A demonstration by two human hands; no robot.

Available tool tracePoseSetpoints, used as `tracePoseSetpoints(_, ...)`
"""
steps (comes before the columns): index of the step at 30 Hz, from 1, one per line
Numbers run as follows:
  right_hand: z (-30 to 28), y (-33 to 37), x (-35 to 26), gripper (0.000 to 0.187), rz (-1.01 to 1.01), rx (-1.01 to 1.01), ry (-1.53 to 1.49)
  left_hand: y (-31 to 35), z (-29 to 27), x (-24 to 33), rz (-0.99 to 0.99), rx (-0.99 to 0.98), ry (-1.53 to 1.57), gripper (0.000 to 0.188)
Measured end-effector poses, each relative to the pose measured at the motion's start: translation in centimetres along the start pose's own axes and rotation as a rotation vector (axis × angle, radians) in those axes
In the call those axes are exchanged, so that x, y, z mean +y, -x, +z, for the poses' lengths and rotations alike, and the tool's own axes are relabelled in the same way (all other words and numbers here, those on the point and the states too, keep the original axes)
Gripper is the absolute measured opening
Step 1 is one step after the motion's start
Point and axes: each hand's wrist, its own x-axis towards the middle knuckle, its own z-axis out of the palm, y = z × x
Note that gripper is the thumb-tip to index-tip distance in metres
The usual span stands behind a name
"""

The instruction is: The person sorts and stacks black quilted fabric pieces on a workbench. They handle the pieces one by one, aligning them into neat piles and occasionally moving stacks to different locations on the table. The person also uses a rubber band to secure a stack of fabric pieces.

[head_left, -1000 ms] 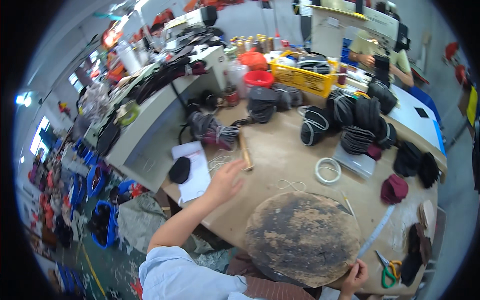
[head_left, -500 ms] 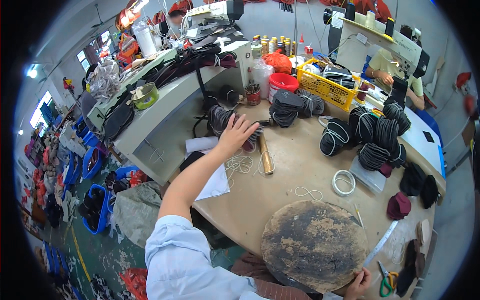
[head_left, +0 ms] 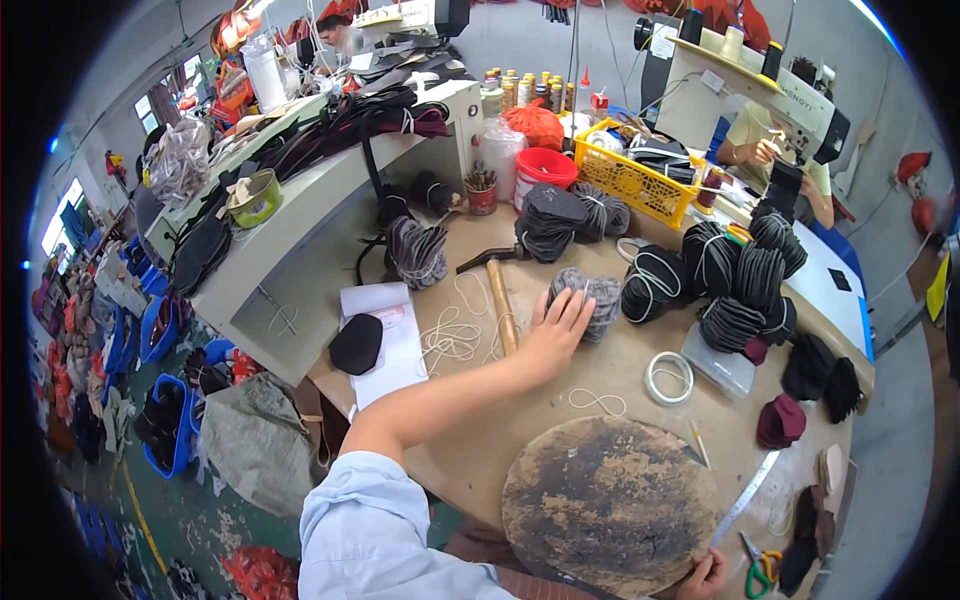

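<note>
My left hand (head_left: 556, 338) reaches over the table, its fingers laid over a bundle of grey layered fabric pieces (head_left: 598, 300) and gripping it. Just left of that hand lies a hammer (head_left: 503, 305) with a wooden handle and dark head. My right hand (head_left: 706, 577) rests at the lower right edge of a worn round board (head_left: 610, 500), fingers curled. A white measuring tape (head_left: 745, 497) ends by those fingertips; whether they hold it I cannot tell. Another grey bundle (head_left: 416, 252) sits beside the shelf unit.
Tied dark bundles (head_left: 735, 265) stand at the right, beside a yellow basket (head_left: 625, 175) and a red bucket (head_left: 543, 172). A white tape roll (head_left: 669, 378), green-and-orange scissors (head_left: 762, 565) and maroon pieces (head_left: 780, 420) lie nearer. A person (head_left: 760, 150) sits by the sewing machine at the back right.
My left hand has moved right and nearer, carrying the grey bundle from beside the hammer head toward the dark tied bundles. My right hand stays at the round board's edge. The view has shifted slightly.
</note>
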Motion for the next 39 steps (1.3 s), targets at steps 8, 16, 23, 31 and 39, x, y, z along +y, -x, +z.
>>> tracePoseSetpoints(8,-0.5,-0.2,-1.3,0.021,-0.048,-0.009,0.18,-6.0,2.7,-9.0,-0.472,0.313,0.955,0.041)
tracePoseSetpoints(16,-0.1,-0.3,-4.0,0.021,0.014,0.008,0.167,-9.3,9.0,-21.7,-0.939,-0.01,0.867,0.042)
tracePoseSetpoints(23,5.1,-11.8,-8.9,0.013,-0.436,0.006,0.047,-12.0,5.1,-19.6,-1.016,-0.404,1.483,0.013)
tracePoseSetpoints(31,29.8,-27.3,-25.8,0.033,-0.918,-0.544,-0.107,-10.9,8.7,-23.2,-1.106,-0.448,1.389,0.02)
tracePoseSetpoints(39,51.2,-31.5,-27.8,0.042,-0.443,-0.726,0.044,-12.1,10.4,-21.1,-1.035,-0.518,1.312,0.013)
